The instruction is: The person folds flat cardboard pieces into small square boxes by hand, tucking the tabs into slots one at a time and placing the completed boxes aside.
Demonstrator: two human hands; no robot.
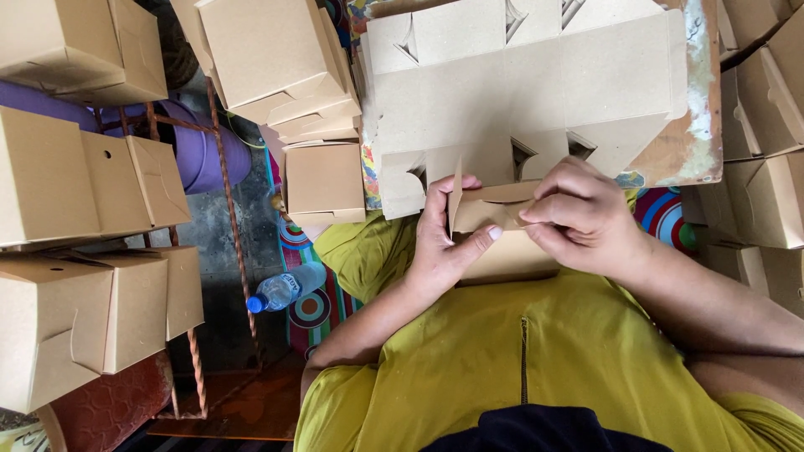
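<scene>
Box [494, 226] half-folded, long axis crosswise just below the flat cardboard sheet [536, 84], pinned between both hands: left hand [444, 243] cupping its left end, thumb along the front, right hand [586, 218] pinching its right-side flap.

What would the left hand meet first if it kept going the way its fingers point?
The left hand points up the picture, gripping a half-folded brown box. Straight ahead lies the flat cardboard cutout on the board, probably the first thing met; how far beyond or below it sits is unclear.
</scene>
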